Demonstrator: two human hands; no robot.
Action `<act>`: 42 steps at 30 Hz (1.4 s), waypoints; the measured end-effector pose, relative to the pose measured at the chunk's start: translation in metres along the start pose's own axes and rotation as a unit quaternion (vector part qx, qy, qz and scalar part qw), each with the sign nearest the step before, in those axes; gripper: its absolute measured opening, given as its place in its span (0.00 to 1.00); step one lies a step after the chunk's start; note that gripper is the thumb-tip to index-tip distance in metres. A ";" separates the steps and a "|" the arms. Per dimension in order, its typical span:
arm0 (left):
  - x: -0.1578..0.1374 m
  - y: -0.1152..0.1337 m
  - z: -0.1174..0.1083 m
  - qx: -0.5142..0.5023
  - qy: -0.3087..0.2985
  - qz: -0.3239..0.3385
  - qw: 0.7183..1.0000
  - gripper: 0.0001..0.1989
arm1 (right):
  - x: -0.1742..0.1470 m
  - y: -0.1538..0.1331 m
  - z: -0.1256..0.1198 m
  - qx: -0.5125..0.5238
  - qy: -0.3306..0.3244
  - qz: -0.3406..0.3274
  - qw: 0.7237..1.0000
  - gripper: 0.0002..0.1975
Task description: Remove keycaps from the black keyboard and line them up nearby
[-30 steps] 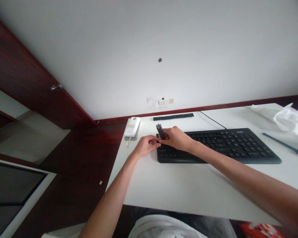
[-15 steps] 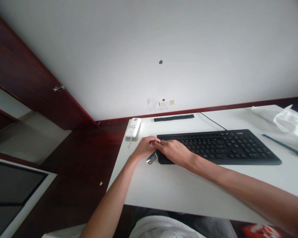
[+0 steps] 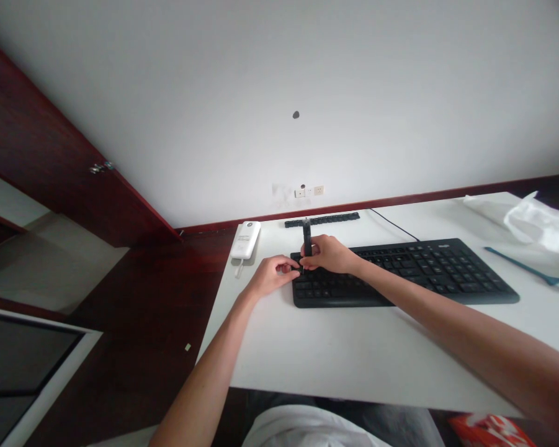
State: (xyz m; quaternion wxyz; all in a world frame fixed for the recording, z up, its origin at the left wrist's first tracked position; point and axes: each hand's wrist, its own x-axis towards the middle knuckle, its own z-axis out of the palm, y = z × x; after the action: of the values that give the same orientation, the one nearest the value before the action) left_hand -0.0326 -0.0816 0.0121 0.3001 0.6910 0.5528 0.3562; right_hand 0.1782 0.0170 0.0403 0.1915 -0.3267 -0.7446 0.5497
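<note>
My right hand point(image 3: 330, 253) grips a slim black keycap puller point(image 3: 307, 236), held upright over the left end of the black keyboard point(image 3: 428, 273). Thin metal shows at the puller's lower end, close to the keys. My left hand point(image 3: 274, 274) rests at the keyboard's left edge, fingers curled, with thumb and forefinger close together beside the puller's tip. Whatever lies between those fingertips is too small to make out. Behind the keyboard lies a long row of black keycaps point(image 3: 342, 218), partly crossed by the puller's top.
A white handheld device point(image 3: 245, 241) with a strap lies at the table's point(image 3: 307, 354) left edge. To the right are a blue brush-like stick point(image 3: 521, 264) and a crumpled white bag point(image 3: 544, 220). The keyboard cable point(image 3: 395, 225) runs toward the back edge by the wall.
My right hand has moved up and turned the puller from lying low, its silver end toward me, to upright. My left hand stays near the keyboard's left end. The view has shifted slightly.
</note>
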 end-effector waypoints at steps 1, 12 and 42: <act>0.000 0.000 0.000 0.001 -0.001 0.000 1.000 0.11 | 0.002 0.003 0.000 0.039 -0.011 0.016 0.999 0.12; -0.001 0.006 -0.001 0.010 -0.006 0.009 1.000 0.11 | 0.008 0.009 -0.003 0.163 -0.040 0.074 0.983 0.19; -0.012 0.024 -0.008 0.132 -0.076 0.046 0.987 0.44 | -0.033 -0.021 0.024 -0.185 0.106 -0.091 0.973 0.03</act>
State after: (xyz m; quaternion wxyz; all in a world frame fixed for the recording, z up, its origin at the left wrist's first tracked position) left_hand -0.0277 -0.0984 0.0342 0.2304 0.7740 0.5388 0.2398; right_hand 0.1801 -0.0267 0.0552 0.2547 -0.3435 -0.8354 0.3454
